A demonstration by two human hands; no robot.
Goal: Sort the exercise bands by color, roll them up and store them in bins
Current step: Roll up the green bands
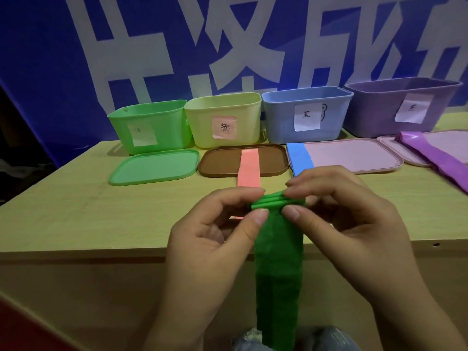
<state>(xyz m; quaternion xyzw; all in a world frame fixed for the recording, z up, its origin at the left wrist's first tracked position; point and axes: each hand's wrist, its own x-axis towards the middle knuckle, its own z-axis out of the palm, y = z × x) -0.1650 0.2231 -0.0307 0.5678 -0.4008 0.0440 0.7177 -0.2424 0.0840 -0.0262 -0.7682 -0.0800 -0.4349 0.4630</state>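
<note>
both hands, left hand (215,224) and right hand (334,214), are pinching the green band (278,262)'s roll at twelve o'clock; slackening fingers are risking unrolling.

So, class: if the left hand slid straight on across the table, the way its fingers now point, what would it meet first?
The left hand points right, pinching the green band. Going straight on, it would likely meet the right hand first, which pinches the same roll from the other side.
</note>
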